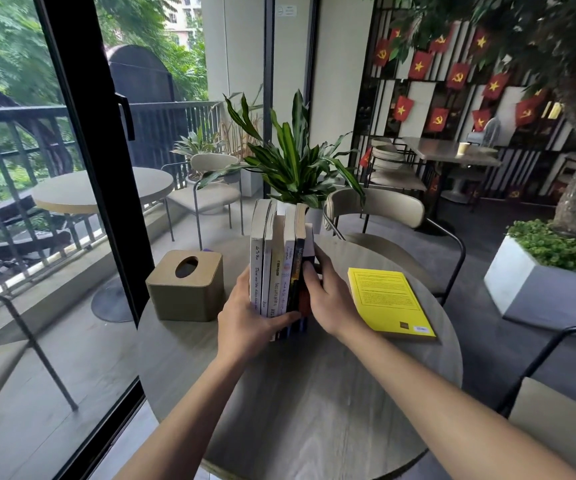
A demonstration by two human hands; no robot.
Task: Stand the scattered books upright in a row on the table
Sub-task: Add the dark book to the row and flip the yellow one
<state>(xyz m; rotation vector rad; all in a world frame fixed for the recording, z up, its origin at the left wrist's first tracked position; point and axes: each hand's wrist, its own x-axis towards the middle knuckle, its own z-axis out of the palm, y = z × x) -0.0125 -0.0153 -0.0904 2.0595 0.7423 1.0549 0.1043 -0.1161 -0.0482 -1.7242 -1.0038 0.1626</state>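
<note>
A: What carries everything?

B: A round grey wood-grain tabletop [314,410], with a potted plant [293,164] at its far edge and a chair [380,209] beyond.

A: And the books?

B: A row of upright books [276,268] stands near the middle of the tabletop, just in front of the plant. Their long axes run vertically, spines facing the camera, and the row runs left to right. The pale ones are on the left, the darker ones on the right.

A: Any not standing?

B: One yellow book [388,303] lies flat to the right of the row, apart from it, cover up, its long axis running away from the viewer and angled slightly left.

A: What else?

B: A tan tissue box [186,289] sits left of the row, near it but not touching.

A: The hands?

B: The left hand [245,320] presses the row's left side low down, thumb across the spines' bottoms. The right hand [328,296] is closed around the rightmost dark book, fingers against its outer face. Together they squeeze the row.
</note>
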